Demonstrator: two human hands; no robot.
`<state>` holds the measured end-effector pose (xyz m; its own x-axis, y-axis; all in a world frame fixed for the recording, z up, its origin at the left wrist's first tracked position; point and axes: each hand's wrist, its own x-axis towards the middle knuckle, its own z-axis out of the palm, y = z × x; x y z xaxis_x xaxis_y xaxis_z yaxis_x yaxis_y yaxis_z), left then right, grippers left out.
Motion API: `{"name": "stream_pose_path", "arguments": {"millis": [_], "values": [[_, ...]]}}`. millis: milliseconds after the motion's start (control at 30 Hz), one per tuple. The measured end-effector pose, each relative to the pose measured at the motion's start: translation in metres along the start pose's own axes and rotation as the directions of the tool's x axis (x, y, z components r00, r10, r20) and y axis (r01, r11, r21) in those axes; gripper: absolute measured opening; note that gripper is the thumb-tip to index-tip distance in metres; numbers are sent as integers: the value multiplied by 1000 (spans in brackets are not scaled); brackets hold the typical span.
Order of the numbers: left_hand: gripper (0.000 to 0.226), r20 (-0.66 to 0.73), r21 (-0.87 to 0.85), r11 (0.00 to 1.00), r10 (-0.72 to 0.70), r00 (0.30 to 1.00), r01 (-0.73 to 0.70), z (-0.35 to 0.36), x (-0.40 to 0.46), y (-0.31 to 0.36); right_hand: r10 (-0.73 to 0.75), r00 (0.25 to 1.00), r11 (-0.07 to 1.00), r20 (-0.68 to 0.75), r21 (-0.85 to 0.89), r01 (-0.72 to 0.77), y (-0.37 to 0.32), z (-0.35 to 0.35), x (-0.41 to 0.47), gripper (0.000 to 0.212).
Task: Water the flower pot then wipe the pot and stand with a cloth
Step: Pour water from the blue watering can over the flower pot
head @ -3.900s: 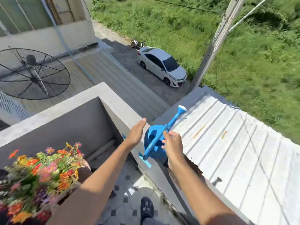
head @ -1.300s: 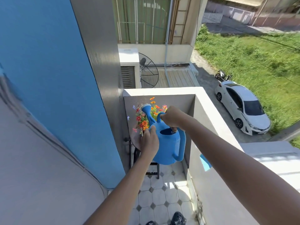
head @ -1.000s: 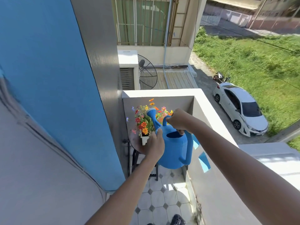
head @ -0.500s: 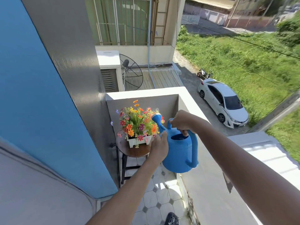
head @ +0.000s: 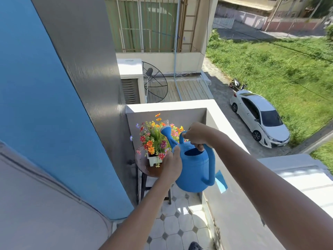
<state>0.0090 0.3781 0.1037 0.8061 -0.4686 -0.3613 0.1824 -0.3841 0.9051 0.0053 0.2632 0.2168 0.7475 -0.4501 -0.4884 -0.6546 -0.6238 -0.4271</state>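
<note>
A blue watering can (head: 195,170) hangs in front of me over the balcony floor. My right hand (head: 197,135) grips its top handle. My left hand (head: 172,162) holds the can's left side near the base of the spout. The spout's rose (head: 166,130) points up and left, in front of the flowers (head: 155,138). The flowers fill a small white pot (head: 153,159) on a round brown stand (head: 144,168) in the balcony's far corner. No cloth shows in this view.
A blue and grey wall (head: 72,105) closes the left side. The white parapet (head: 212,112) runs along the right and far end. The floor (head: 180,226) has white and grey tiles; a dark shoe (head: 194,247) shows at the bottom. Below lie a parked white car (head: 259,116) and grass.
I lifted the can off the parapet with both hands and carried it toward the flowers. Over the last second the spout has come in front of the blooms.
</note>
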Motion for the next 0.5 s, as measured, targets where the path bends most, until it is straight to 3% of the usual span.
{"name": "stream_pose_path", "arguments": {"millis": [233, 367, 500], "values": [[68, -96, 60, 998, -8, 995, 14, -21, 0, -6, -52, 998, 998, 18, 36, 51, -19, 13, 6, 18], [83, -123, 55, 998, -26, 992, 33, -27, 1, -16, -62, 997, 997, 39, 51, 60, -24, 19, 8, 19], [69, -110, 21, 999, -45, 993, 47, -31, -9, -17, -41, 996, 999, 85, -6, 41, -22, 27, 12, 30]]}}
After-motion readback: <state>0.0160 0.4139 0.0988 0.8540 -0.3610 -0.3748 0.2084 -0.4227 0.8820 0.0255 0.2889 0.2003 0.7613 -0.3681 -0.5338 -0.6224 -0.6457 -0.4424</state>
